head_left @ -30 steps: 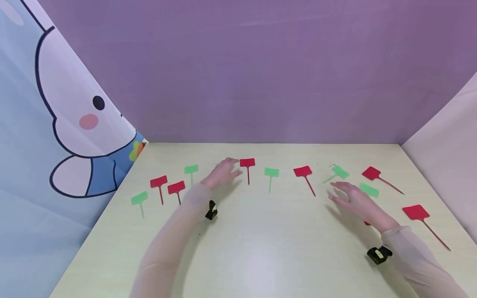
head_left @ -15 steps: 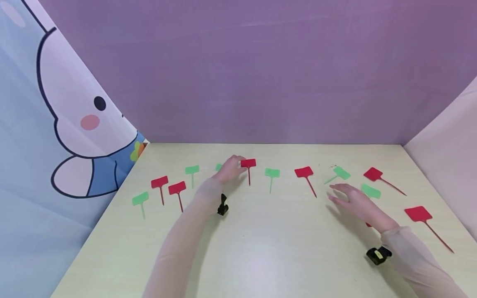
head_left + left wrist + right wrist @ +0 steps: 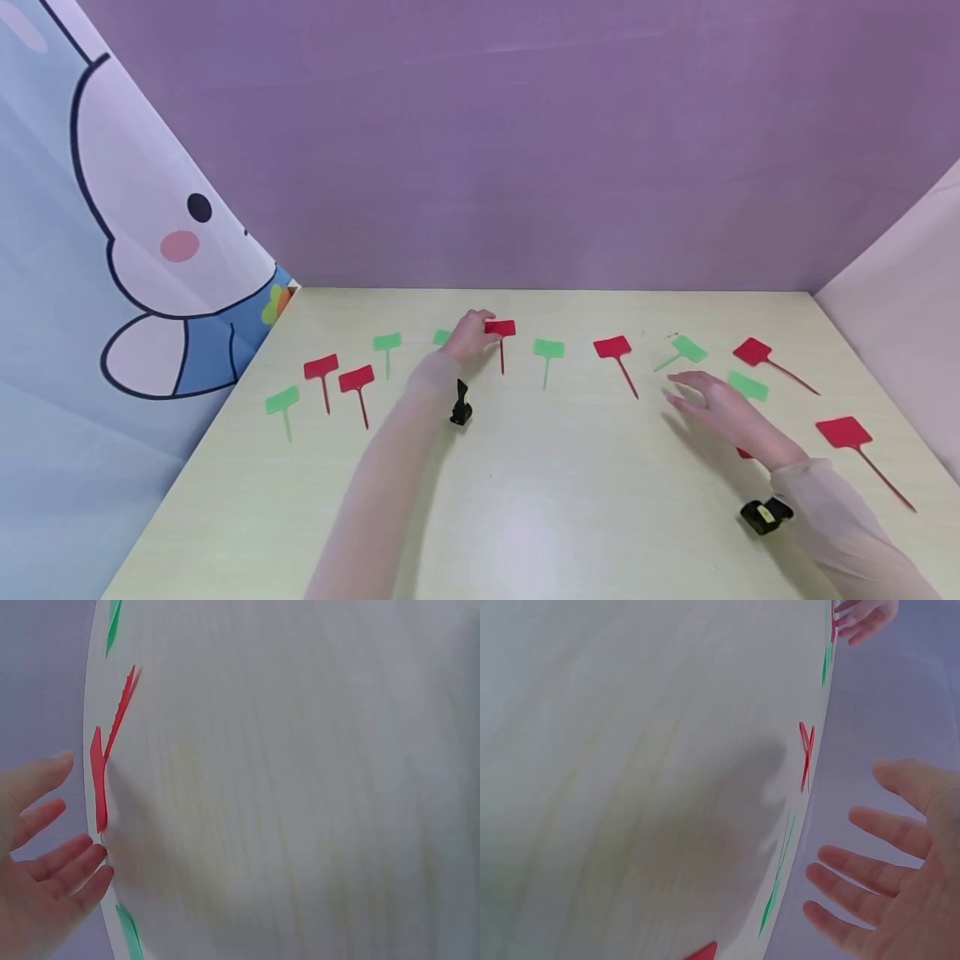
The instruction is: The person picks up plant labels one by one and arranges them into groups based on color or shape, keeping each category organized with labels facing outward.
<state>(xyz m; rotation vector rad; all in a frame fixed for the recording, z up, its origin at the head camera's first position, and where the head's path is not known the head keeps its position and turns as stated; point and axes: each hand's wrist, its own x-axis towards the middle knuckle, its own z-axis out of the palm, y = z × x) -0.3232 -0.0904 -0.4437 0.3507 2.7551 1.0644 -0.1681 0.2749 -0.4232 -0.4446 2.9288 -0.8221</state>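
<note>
Left hand (image 3: pixel 467 335): fingers relaxed, touching red tag (image 3: pixel 500 328) near the table's (image 3: pixel 525 500) far edge. Right hand (image 3: pixel 723 410): fingers spread, nothing held. Risk: the flat tag may be pushed askew, since little edge is offered for a pinch.

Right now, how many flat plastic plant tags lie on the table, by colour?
Red flat plastic plant tags: 7, one mostly hidden under the right hand
Green flat plastic plant tags: 6, one partly behind the left hand
Total: 13

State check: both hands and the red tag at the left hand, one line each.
Left hand: fingers open, tips at the tag's edge, no grip visible.
Red tag: flat on the table, stem pointing toward the person.
Right hand: open, fingers spread, above the table, holding nothing.
</note>
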